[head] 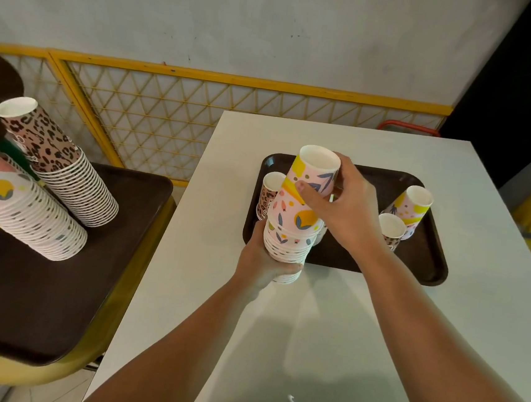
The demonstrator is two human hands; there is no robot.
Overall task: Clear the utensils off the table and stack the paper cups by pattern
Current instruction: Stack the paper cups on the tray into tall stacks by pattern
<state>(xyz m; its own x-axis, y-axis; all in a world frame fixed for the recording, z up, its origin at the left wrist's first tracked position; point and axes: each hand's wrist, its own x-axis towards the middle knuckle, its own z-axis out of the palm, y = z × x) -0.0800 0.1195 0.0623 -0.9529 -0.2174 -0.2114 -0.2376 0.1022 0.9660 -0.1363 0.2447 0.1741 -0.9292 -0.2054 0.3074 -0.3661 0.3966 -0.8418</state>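
My left hand (263, 265) grips the bottom of a stack of floral paper cups (290, 235) over the front left corner of the dark tray (413, 267) on the white table (327, 320). My right hand (344, 208) holds the top floral cup (317, 173) on that stack. On the tray stand a leopard-print cup (270, 191) at the left, a floral cup (414, 205) at the right and a leopard-print cup (392, 229) in front of it.
To the left, a brown tray (38, 292) on a yellow seat carries a tall leaning stack of leopard-print cups (63, 165) and a tall stack of floral cups (23, 210). A yellow lattice fence (168, 120) runs behind the table.
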